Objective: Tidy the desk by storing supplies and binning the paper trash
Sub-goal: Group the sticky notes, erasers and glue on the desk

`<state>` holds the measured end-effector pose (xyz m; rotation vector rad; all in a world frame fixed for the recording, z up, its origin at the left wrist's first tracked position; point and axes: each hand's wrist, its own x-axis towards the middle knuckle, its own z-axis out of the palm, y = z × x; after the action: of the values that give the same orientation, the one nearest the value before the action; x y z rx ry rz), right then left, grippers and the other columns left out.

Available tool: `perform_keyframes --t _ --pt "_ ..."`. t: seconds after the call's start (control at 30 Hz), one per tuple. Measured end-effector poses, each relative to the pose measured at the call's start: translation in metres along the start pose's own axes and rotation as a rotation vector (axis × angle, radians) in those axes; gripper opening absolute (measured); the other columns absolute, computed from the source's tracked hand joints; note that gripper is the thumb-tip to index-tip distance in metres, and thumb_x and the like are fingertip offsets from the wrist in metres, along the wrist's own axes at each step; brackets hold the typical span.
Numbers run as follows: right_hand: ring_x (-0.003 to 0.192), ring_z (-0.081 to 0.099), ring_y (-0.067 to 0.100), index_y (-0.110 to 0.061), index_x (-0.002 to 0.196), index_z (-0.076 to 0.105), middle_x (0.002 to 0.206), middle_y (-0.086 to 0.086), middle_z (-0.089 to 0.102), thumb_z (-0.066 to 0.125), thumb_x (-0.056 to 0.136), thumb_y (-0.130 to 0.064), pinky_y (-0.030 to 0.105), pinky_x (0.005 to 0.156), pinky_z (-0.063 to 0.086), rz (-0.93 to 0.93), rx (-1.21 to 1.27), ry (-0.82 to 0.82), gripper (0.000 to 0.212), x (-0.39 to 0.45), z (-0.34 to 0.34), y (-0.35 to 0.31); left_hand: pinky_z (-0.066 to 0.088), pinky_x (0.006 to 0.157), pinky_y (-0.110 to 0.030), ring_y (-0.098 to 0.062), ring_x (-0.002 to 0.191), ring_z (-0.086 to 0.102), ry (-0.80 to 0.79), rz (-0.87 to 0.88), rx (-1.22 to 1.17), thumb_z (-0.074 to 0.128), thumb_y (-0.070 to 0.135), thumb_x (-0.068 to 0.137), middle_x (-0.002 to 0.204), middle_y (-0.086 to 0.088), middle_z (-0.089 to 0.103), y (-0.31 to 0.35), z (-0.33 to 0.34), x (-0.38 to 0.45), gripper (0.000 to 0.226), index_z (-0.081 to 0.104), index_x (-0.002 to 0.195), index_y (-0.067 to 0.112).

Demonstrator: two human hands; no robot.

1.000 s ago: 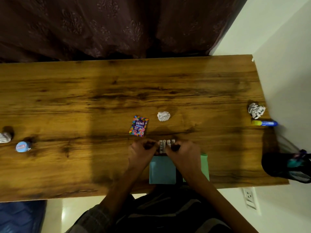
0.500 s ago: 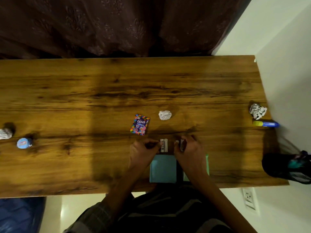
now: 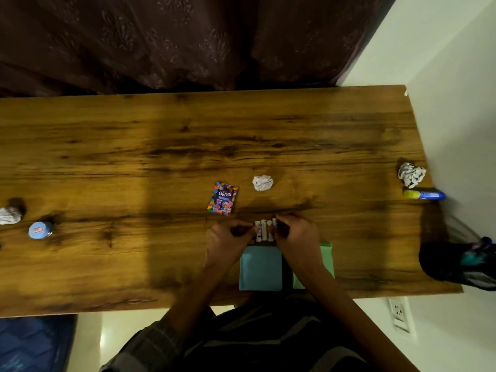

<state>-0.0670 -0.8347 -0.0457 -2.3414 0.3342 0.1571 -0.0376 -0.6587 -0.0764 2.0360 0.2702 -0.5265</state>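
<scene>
At the near edge of the desk (image 3: 107,264) lies a blue pad (image 3: 260,268), with a green pad (image 3: 327,260) just beside it on the right. The person's right arm covers most of the green pad. Just past the pads, both hands meet over a row of small white sticks (image 3: 264,231). The left hand (image 3: 228,241) and the right hand (image 3: 296,234) have curled fingers that pinch the row from each side. The sticks are partly hidden by the fingers, and it is hard to tell what they are.

A bit farther in, near the middle of the desk, lies a bright GEMS packet (image 3: 223,198). A white paper ball (image 3: 262,182) sits near it on the right. Close to the right edge is another crumpled paper (image 3: 411,174), and a blue and yellow glue stick (image 3: 424,195) lies just beside it. A dark bag (image 3: 456,263) hangs over the near right corner, cut off by the picture. Near the left edge stands a small blue round tin (image 3: 40,230), and a third paper ball (image 3: 9,215) is cut off there. A dark curtain (image 3: 188,41) hangs behind the far edge
</scene>
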Motion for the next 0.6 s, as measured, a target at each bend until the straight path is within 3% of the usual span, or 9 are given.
perform_keyframes --t 0.07,0.2,0.33,0.47,0.6 --pt "0.082 0.068 0.013 -0.011 0.106 0.075 0.095 0.004 0.076 0.069 0.090 -0.013 0.027 0.078 0.057 -0.009 -0.006 0.004 0.018 0.000 0.000 0.002 0.063 0.070 -0.023 0.001 0.075 0.075 -0.008 -0.015 -0.017 0.085 0.031 0.083 0.089 0.008 0.080 -0.001 0.001 0.000 0.017 0.082 0.098 0.024" --pt "0.085 0.069 0.014 -0.010 0.112 0.075 0.098 0.006 0.076 0.071 0.089 -0.014 0.022 0.079 0.051 -0.009 -0.018 0.018 0.023 -0.001 -0.002 0.001 0.066 0.075 -0.033 -0.003 0.075 0.076 -0.008 -0.028 -0.059 0.085 0.029 0.083 0.089 0.008 0.080 -0.003 0.003 0.000 0.016 0.082 0.098 0.024" --pt "0.078 0.062 0.003 -0.012 0.110 0.075 0.095 0.002 0.076 0.072 0.092 -0.023 0.024 0.078 0.057 0.004 -0.001 0.049 0.021 -0.003 -0.005 -0.002 0.065 0.073 -0.032 0.000 0.074 0.075 0.019 -0.003 -0.042 0.082 0.038 0.085 0.085 0.013 0.079 -0.002 -0.001 -0.003 0.016 0.081 0.096 0.027" --pt "0.078 0.069 0.009 -0.017 0.109 0.074 0.092 -0.001 0.076 0.068 0.095 -0.037 0.031 0.075 0.059 -0.024 -0.056 0.066 0.025 -0.008 -0.009 -0.001 0.064 0.073 -0.033 0.002 0.077 0.073 0.127 0.013 -0.007 0.075 0.061 0.080 0.084 0.017 0.078 -0.013 -0.015 -0.007 0.030 0.081 0.092 0.034" --pt "0.087 0.072 0.017 -0.020 0.113 0.074 0.100 0.000 0.077 0.067 0.093 -0.046 0.038 0.077 0.060 -0.036 -0.116 0.069 0.033 -0.007 -0.002 -0.007 0.062 0.074 -0.030 0.003 0.081 0.072 0.262 0.005 0.007 0.079 0.052 0.083 0.085 0.016 0.078 -0.024 -0.042 -0.015 0.017 0.081 0.091 0.036"
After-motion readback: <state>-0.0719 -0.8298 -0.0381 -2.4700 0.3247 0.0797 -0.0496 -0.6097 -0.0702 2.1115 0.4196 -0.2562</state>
